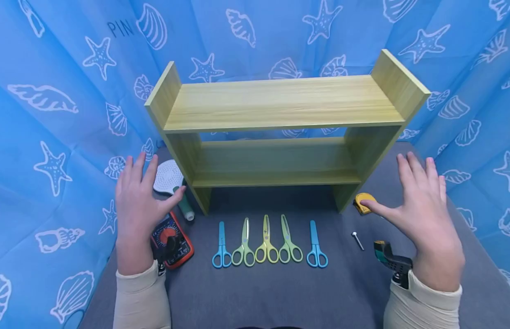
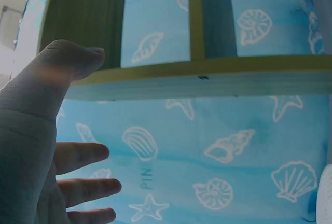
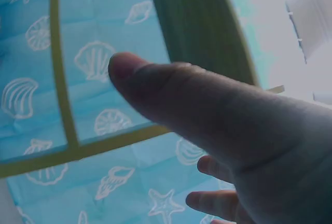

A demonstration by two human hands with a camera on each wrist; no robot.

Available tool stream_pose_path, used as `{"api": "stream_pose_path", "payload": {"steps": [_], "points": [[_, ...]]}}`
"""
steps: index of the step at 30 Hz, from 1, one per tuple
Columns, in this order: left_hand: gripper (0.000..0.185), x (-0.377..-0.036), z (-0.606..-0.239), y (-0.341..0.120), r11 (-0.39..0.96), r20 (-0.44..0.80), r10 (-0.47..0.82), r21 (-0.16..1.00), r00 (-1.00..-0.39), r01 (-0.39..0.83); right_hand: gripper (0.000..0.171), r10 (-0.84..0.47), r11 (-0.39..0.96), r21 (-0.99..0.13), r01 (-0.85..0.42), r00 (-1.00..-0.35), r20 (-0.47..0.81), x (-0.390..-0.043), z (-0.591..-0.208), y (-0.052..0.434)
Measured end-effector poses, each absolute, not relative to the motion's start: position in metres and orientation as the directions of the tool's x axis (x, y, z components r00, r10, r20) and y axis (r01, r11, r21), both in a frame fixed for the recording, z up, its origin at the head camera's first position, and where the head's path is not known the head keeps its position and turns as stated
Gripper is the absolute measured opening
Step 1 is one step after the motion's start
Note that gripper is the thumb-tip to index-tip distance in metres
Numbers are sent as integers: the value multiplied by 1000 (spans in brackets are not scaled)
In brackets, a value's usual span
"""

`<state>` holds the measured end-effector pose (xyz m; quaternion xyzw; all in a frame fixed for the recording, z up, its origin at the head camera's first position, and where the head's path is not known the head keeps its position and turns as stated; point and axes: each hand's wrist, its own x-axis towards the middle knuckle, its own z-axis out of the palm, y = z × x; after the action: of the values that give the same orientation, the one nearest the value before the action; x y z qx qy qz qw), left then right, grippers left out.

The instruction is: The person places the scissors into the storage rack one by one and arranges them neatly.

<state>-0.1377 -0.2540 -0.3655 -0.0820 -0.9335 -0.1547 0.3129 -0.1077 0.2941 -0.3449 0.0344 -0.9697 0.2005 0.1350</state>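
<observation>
My left hand (image 1: 140, 201) is raised with its fingers spread, over the left side of the table. Beneath and beside it lie a red and black multimeter (image 1: 181, 260) and a hairbrush (image 1: 167, 176) with a white head and green handle. On the other side my right hand (image 1: 427, 214) hovers with straight fingers, its thumb near a yellow tape measure (image 1: 365, 201) in the head view. Neither hand holds anything. Between them stands a two-tier wooden shelf (image 1: 279, 103). The left wrist view shows the left thumb before the shelf's side panel (image 2: 155, 86).
In front of the shelf lies a row of scissors: blue (image 1: 222, 244), green (image 1: 244, 242), yellow (image 1: 266, 240), green (image 1: 289, 240) and blue (image 1: 315, 244). A bolt (image 1: 357, 241) lies right of them. Blue shell-patterned curtains (image 1: 53, 137) surround the grey table (image 1: 259, 297).
</observation>
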Motion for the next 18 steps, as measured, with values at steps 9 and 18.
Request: {"api": "stream_pose_path", "payload": {"steps": [9, 18], "points": [[82, -129, -362, -233, 914, 780, -14, 264, -626, 309, 113, -101, 840, -466, -278, -924, 369, -88, -340, 287], [49, -128, -358, -205, 758, 638, -287, 607, -714, 238, 96, -23, 785, -516, -343, -849, 528, -73, -352, 257]]}}
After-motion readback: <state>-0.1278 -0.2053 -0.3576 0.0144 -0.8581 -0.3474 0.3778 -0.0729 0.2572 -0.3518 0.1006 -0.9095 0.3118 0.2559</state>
